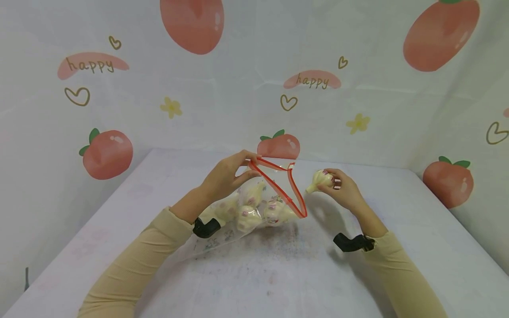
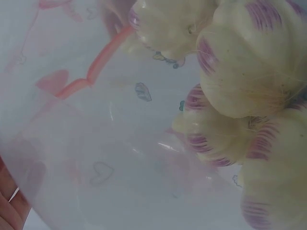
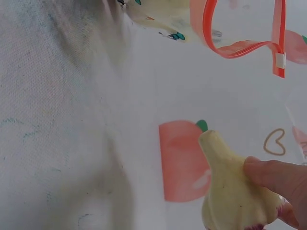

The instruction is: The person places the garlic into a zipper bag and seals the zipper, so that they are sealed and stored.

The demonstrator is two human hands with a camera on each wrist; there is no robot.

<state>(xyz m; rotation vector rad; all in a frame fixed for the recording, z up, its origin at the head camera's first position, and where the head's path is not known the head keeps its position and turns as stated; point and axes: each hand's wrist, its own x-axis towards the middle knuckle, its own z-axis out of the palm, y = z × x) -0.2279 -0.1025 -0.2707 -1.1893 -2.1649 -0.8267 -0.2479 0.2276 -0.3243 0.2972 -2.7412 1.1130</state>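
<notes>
A clear zip bag (image 1: 234,236) with a red-edged mouth lies on the table, its opening spread toward the right. Several garlic bulbs (image 1: 248,216), cream with purple streaks, are inside it; in the left wrist view these garlic bulbs (image 2: 254,62) show through the plastic. My left hand (image 1: 232,174) pinches the upper corner of the red rim (image 1: 278,185) between thumb and fingers. Just right of the mouth, my right hand (image 1: 342,187) holds one garlic bulb (image 1: 320,180) above the table, apart from the bag, its stem pointing left toward the opening.
A white slider (image 1: 291,166) sits at the far corner of the bag's rim. The table (image 1: 258,282) has a pale cloth with faint smudges. Behind it hangs a white backdrop (image 1: 238,101) printed with red fruit and hearts. Each wrist carries a black strap mount (image 1: 354,243).
</notes>
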